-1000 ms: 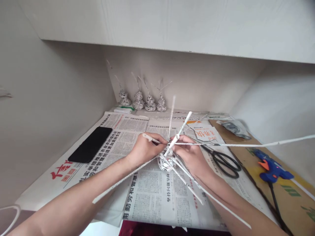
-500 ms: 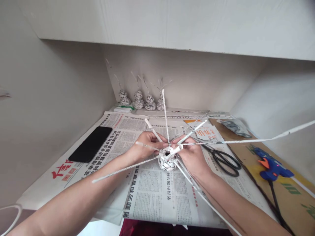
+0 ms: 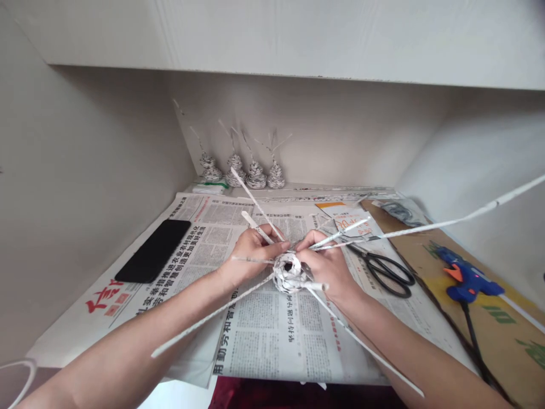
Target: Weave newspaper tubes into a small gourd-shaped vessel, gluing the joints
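1. Head view shows two bare forearms that enter from the lower corners and meet in the middle of the frame, over spread newspaper [image 3: 264,335].
2. At the centre, the left hand [image 3: 251,255] and the right hand [image 3: 326,267] hold a small woven paper piece [image 3: 288,274] between them. The fingers of both hands are closed on its rolled paper sticks [image 3: 204,321], which spread out in all directions.
3. Right of the hands, black scissors [image 3: 389,271] lie on the newspaper. Further right, a blue glue gun [image 3: 466,279] lies on brown cardboard [image 3: 430,267].
4. At centre left, a black phone [image 3: 154,258] lies flat.
5. Far behind, four finished woven cones [image 3: 242,173] stand along the wall.
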Demonstrator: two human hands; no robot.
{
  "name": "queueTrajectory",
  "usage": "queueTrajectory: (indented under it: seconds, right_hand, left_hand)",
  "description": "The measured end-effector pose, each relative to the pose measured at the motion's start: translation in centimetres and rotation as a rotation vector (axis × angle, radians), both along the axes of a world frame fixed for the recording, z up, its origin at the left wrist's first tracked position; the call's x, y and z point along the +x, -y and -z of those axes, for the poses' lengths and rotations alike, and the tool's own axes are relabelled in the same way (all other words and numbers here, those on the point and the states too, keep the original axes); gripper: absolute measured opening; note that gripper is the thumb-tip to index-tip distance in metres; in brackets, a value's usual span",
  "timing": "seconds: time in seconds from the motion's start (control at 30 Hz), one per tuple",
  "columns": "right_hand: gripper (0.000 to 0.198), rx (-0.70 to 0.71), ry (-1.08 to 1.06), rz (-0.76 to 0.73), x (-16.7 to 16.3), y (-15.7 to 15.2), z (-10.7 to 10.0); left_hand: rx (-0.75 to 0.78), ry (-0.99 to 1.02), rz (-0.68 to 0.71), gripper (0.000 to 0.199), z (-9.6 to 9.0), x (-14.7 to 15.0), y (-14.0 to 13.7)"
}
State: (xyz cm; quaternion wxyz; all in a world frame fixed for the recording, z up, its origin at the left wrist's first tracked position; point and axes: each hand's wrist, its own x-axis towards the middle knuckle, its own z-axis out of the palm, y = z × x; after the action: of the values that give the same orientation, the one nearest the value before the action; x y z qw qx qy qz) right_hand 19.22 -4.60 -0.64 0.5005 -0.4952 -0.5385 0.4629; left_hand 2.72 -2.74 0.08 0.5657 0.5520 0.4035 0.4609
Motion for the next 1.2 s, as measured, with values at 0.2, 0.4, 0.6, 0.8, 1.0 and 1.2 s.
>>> queueTrajectory:
  seconds: [0.2,0.4,0.6,0.8,1.0,1.2]
  right_hand:
    - [0.009,-0.182,-0.102,-0.038,0.0,-0.6,0.8]
    - [0.025,-0.201,-0.280,-0.065,-0.7,-0.6,1.0]
    - [0.025,-0.258,-0.347,-0.103,-1.1,-0.5,0.8]
    - [0.021,-0.122,-0.235,-0.037,-0.9,-0.2,1.1]
    - [0.022,-0.099,-0.151,-0.024,-0.8,-0.3,1.4]
    - [0.016,-0.105,-0.143,-0.079,-0.6,-0.4,1.7]
  left_hand:
    - [0.039,-0.039,0.015,0.022,0.2,-0.3,-0.4]
    - [0.073,-0.073,-0.017,0.022,0.6,-0.7,-0.8]
    - [0.081,-0.044,0.034,0.019,0.6,-0.6,-0.7]
    - [0.096,-0.162,0.001,0.021,0.6,-0.6,-0.7]
    - [0.143,-0.165,-0.018,0.017,0.9,-0.7,-0.8]
    - [0.152,-0.198,0.003,0.017,0.6,-0.7,-0.6]
